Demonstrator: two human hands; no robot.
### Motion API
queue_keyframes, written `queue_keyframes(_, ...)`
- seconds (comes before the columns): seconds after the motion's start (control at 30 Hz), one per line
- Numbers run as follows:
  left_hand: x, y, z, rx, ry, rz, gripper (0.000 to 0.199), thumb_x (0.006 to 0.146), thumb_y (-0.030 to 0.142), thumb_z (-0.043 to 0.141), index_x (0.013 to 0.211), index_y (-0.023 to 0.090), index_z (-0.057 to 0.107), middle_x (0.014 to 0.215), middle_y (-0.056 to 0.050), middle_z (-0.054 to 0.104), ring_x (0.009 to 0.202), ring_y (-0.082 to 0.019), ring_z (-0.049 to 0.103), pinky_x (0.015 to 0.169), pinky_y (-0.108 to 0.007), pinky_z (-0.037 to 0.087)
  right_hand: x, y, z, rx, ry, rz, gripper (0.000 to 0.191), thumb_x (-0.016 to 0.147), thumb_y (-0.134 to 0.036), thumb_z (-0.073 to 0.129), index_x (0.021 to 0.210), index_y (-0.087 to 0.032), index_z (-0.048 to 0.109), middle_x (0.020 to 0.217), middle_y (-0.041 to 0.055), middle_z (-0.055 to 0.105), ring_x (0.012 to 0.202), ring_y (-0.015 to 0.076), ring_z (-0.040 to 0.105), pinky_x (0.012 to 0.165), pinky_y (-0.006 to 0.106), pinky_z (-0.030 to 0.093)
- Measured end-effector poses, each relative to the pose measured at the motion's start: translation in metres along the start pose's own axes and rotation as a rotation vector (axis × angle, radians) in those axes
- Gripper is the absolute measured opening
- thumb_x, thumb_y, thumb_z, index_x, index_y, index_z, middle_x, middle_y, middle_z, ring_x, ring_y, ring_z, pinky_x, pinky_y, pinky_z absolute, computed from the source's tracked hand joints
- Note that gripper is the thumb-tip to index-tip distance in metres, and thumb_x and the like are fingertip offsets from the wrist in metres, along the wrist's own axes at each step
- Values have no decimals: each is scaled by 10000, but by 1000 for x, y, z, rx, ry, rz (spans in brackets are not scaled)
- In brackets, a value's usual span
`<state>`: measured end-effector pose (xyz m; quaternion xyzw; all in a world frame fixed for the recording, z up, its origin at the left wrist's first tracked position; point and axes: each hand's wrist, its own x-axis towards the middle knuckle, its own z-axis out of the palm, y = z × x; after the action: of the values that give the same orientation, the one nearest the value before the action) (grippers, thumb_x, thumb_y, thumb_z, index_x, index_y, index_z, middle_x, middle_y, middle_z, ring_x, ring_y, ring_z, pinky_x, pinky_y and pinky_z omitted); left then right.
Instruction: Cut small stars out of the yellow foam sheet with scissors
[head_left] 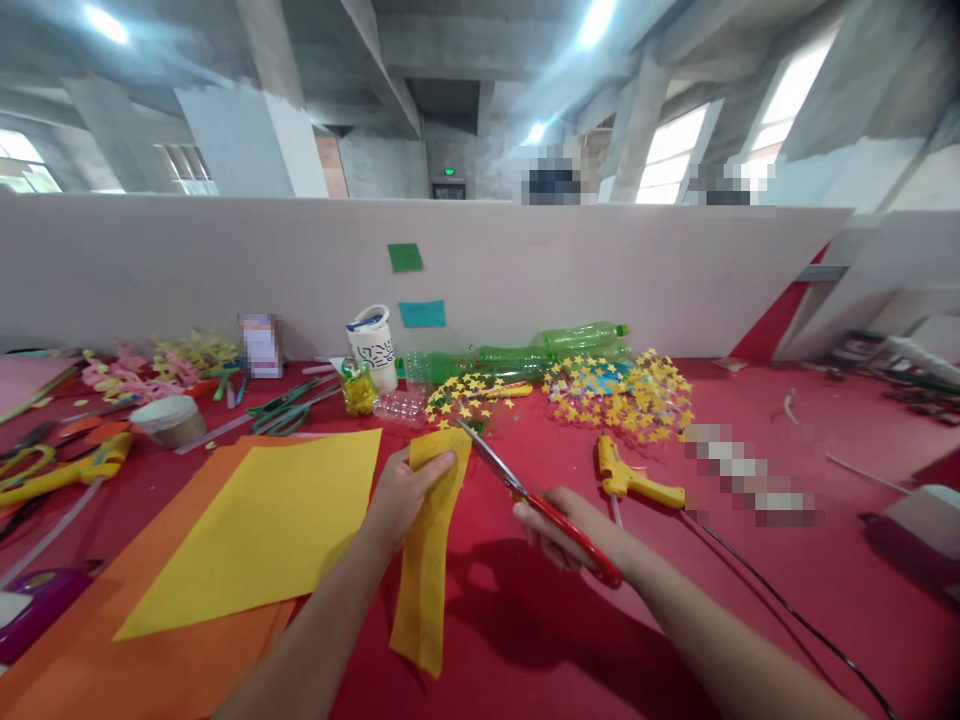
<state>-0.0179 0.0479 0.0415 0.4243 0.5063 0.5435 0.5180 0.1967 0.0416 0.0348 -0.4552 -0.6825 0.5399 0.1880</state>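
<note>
My left hand (403,497) pinches a long yellow felt-like strip (429,580) near its upper end, and the strip hangs down toward the table. In my right hand (551,530) is a pair of scissors (566,530) with red handles, my fingers closed round them. The scissor blades point up and left, their tips beside the top right edge of the strip. Whether the blades touch the strip, I cannot tell. Left of my left hand lies a yellow sheet (277,530) on top of orange sheets (172,530).
Yellow star sprays (622,395) and green plastic bottles (517,360) line the back by the white partition (300,260). A yellow glue gun (637,485) with a dark cord lies at right. Further left are a white cup (169,420), green-handled scissors (281,412) and another glue gun (82,470).
</note>
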Motion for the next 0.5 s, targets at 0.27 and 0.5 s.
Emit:
queue_keyframes(0.27,1,0,-1,-5,8,40,239,638,311,664,801,138,637,585,2,633,483,-122,558,461,-205,439,0,-4,-2,-22,-28,32,478,757,-607,409,623,-153,476,357,-60,380,292,53,345,312,155,260)
queue_keyframes(0.5,3,-1,-3,-19,7,32,236,630,310,668,787,135,641,586,-1,634,489,-120,558,456,-201,432,1,-3,-1,-30,-44,26,464,750,-595,443,633,-148,478,367,-66,366,311,47,345,322,149,267)
